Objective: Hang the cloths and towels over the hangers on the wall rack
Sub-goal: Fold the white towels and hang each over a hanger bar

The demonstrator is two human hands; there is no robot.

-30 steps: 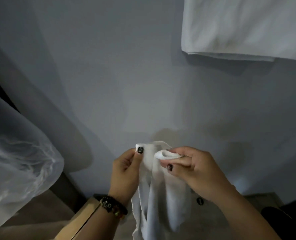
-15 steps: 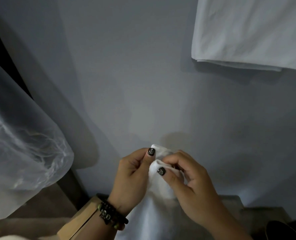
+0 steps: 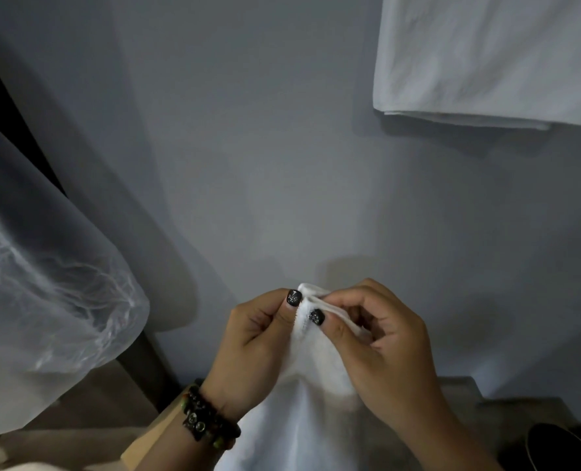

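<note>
A small white towel (image 3: 311, 385) hangs down from both my hands in front of the grey wall. My left hand (image 3: 253, 341), with a beaded bracelet at the wrist, pinches its top corner with thumb and fingers. My right hand (image 3: 380, 345) pinches the same top edge right beside it, thumbs almost touching. Another white towel (image 3: 486, 59) hangs folded against the wall at the upper right; its hanger and the rack are out of view.
A sheer pale curtain (image 3: 44, 283) bulges in from the left. A dark vertical strip (image 3: 139, 365) runs down beside it. A low beige ledge (image 3: 506, 416) lies along the foot of the wall, and a dark object (image 3: 561, 447) sits at the lower right corner.
My hands came together at the towel's top corner, and the towel now spreads wider below them. The view shifted slightly left, so the hung towel sits further right.
</note>
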